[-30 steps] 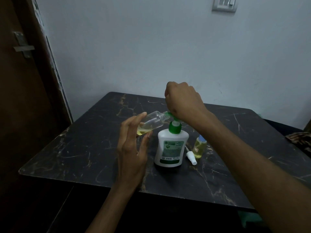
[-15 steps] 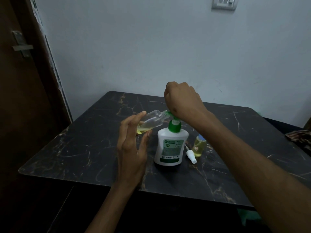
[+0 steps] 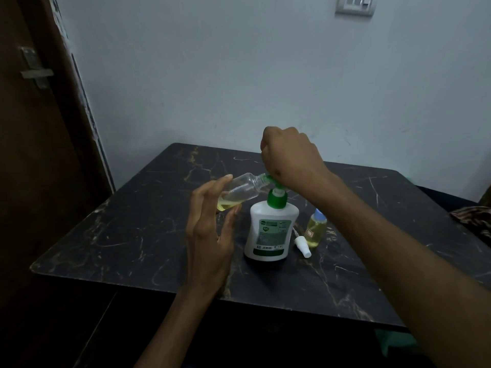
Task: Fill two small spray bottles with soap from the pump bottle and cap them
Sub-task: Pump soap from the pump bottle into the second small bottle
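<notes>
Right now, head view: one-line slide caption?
Left hand tilts a small bottle to the pump bottle spout while the right hand presses the pump.

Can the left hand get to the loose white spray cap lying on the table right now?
Probably not: the left hand pinches the tilted clear bottle, and the white pump bottle stands between it and the white spray cap.

Table [image 3: 148, 235]: black marble-look top w/ pale veins. On it: white pump bottle [image 3: 269, 235] upright; capped small bottle [image 3: 315, 229] just to its right; loose spray cap [image 3: 302, 244] lying btwn them.
</notes>
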